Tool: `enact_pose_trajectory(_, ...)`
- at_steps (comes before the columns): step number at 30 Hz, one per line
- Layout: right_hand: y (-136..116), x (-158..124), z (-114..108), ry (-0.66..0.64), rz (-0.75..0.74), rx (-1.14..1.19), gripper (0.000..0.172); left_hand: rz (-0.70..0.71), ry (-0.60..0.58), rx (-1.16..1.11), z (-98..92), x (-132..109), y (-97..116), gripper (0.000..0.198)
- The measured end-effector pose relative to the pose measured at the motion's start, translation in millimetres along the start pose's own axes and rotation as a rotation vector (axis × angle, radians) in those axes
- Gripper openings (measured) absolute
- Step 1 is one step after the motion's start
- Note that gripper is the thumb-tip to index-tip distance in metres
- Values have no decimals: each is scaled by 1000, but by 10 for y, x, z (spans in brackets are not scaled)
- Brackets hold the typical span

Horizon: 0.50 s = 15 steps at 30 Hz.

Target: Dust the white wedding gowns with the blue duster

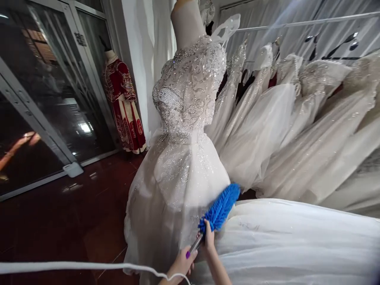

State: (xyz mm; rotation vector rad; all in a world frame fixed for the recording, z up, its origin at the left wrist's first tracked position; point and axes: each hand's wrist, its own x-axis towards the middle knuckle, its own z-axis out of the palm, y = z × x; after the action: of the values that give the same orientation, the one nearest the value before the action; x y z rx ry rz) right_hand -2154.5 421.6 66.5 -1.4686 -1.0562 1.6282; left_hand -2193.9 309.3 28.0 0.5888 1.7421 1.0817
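Fingers point(190, 253) of the left hand point(179, 266), one nail painted purple, are closed around the metal handle point(196, 243) of a blue duster point(220, 209). Just beside it, the right hand point(209, 237) is closed on the lower end of the blue head, where the handle enters it; its forearm comes up from the bottom edge of the view at about 6 o'clock.

The duster's long axis runs slanted, from the handle at about 7 o'clock to the fluffy tip at about 1 o'clock, so the tip points up and to the right. Its head lies against the skirt of a white beaded gown point(181, 158) on a mannequin point(186, 23), at the lower right side of the skirt.

At 3 o'clock from the gown, more white dresses point(282, 130) hang on a rail point(297, 23). At 10 o'clock stands a red embroidered costume point(124, 107) by the glass doors point(44, 99). A white cord point(74, 266) crosses the dark red floor point(89, 206) at the bottom.
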Motion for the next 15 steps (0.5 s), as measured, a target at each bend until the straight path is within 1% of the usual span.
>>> enact_pose_trajectory(2, -464, -7, 95, -49, -98, 41, 52, 145, 9, -87, 42, 37, 201, 55)
enact_pose_trajectory(3, -662, -9, 141, -93, -135, 37, 53, 191, 17, -125, 61, 57, 306, 57)
enact_pose_trajectory(4, -816, -6, 183, -134, -163, 29, 53, 217, 29, -150, 78, 81, 401, 57)
enact_pose_trajectory(5, -918, 4, 219, -169, -175, 24, 52, 228, 33, -168, 91, 107, 475, 57)
enact_pose_trajectory(6, -963, 22, 249, -191, -172, 25, 51, 224, 37, -182, 97, 135, 518, 56)
enact_pose_trajectory(7, -951, 48, 271, -204, -151, 37, 50, 199, 40, -190, 97, 160, 526, 56)
enact_pose_trajectory(9, -778, 113, 279, -202, -76, 74, 50, 121, 51, -180, 83, 191, 429, 57)
enact_pose_trajectory(12, -309, 195, 175, -182, 41, 112, 54, 21, 38, -141, 86, 164, 94, 57)
enact_pose_trajectory(14, -10, 217, 37, -161, 116, 120, 57, -43, 0, -125, 139, 105, -121, 56)
enact_pose_trajectory(15, 99, 221, -39, -153, 150, 120, 57, -79, -11, -124, 177, 72, -188, 55)
